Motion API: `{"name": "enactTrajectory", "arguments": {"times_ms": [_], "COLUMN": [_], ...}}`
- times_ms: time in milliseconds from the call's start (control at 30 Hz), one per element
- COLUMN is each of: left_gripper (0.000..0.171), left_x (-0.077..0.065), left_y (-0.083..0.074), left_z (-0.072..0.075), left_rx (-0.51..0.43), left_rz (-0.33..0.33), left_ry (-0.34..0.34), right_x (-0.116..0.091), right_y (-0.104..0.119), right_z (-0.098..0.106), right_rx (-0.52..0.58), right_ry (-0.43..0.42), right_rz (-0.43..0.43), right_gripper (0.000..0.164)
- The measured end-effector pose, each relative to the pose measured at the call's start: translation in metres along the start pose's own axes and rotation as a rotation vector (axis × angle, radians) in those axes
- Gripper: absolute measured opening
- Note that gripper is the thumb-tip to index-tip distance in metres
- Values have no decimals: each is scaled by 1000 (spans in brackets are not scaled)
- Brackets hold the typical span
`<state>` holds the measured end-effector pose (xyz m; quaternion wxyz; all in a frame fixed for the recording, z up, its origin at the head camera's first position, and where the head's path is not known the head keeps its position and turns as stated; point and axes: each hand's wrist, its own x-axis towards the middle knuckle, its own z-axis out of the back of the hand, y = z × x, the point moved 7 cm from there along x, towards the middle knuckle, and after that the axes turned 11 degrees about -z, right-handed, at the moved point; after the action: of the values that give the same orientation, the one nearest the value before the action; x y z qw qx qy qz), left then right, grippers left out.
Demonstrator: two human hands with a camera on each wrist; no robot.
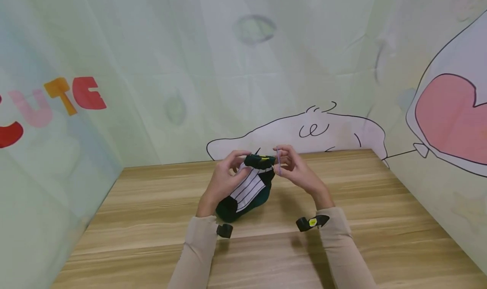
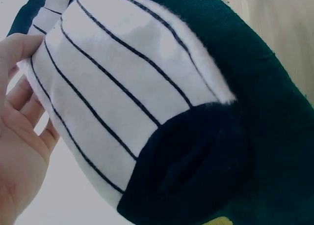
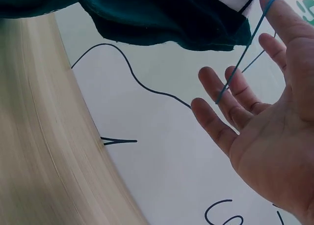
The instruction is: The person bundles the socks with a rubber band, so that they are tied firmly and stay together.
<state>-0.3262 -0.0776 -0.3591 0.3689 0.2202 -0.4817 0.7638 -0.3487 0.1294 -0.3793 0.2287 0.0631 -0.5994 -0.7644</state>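
Observation:
Dark green socks (image 1: 249, 192) with a white, black-striped panel are raised above the table, their rolled upper end dark with a yellow mark. My left hand (image 1: 222, 179) pinches them near that end, thumb on the striped side. In the left wrist view the striped panel (image 2: 113, 72) and a dark patch fill most of the picture. A thin bluish rubber band (image 3: 241, 63) is stretched between the thumb and fingers of my right hand (image 1: 302, 175). Those fingers are spread, close beside the rolled end of the socks.
The wood-grain table (image 1: 152, 208) lies under both hands. A pale printed cloth (image 1: 171, 69) with cartoon drawings rises behind it and along the sides. Black straps with small devices (image 1: 225, 230) sit at both wrists.

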Motion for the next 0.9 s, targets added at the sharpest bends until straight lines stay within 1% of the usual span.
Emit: {"name": "enactTrajectory", "arguments": {"times_ms": [167, 400, 500, 600, 900], "left_gripper": [38, 37, 37, 37, 37], "left_x": [0, 1, 1, 1, 0], "left_y": [-1, -1, -1, -1, -2], "left_z": [0, 0, 0, -1, -1], "left_rx": [-7, -3, -5, -9, -5], "left_rz": [-7, -5, -7, -7, -6], "left_ry": [-8, -5, -2, 6, 14], "right_x": [-1, -1, -2, -1, 0], "right_y": [0, 1, 1, 0, 1], "right_z": [-8, -18, -21, -24, -25], "right_rx": [19, 47, 47, 41, 26], "right_ry": [86, 139, 149, 154, 164], "right_rz": [9, -11, -25, -32, -3], "right_gripper": [61, 74, 79, 80, 79]}}
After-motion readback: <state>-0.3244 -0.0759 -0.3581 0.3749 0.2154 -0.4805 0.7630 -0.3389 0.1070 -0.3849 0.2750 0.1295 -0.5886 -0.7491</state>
